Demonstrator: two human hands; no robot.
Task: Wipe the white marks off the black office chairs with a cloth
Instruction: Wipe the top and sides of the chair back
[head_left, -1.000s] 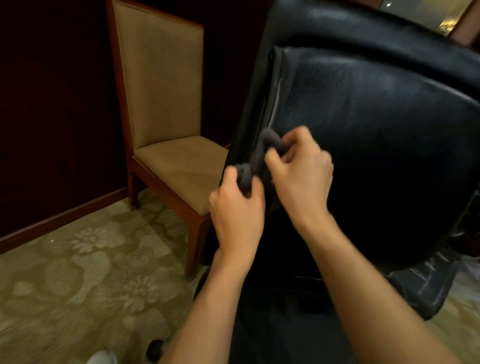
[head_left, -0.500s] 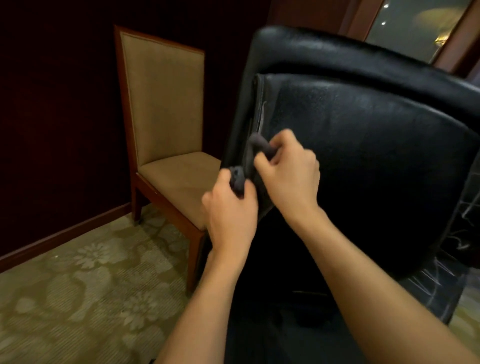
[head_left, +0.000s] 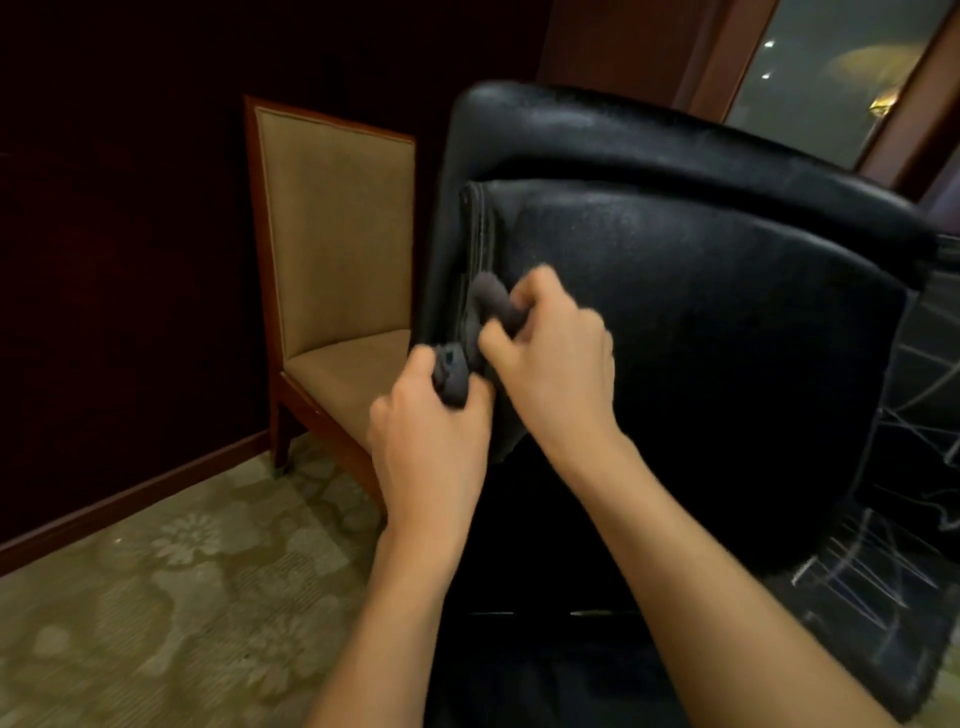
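A black leather office chair (head_left: 701, 322) fills the centre and right, seen from behind its backrest. White scribbled marks (head_left: 883, 561) show on a black surface at the lower right, past the backrest's edge. A dark grey cloth (head_left: 467, 338) is bunched in front of the backrest's left seam. My left hand (head_left: 431, 441) grips the cloth's lower end. My right hand (head_left: 556, 358) pinches its upper end between thumb and curled fingers. Most of the cloth is hidden inside both hands.
A wooden chair with tan upholstery (head_left: 332, 249) stands just left of the office chair against a dark wall. Patterned beige carpet (head_left: 171, 597) covers the floor at the lower left. A window with a wooden frame (head_left: 831, 78) is at the top right.
The view has tilted up, so the chair's top edge and the window now show. Both hands keep hold of the cloth, still at the backrest's left seam.
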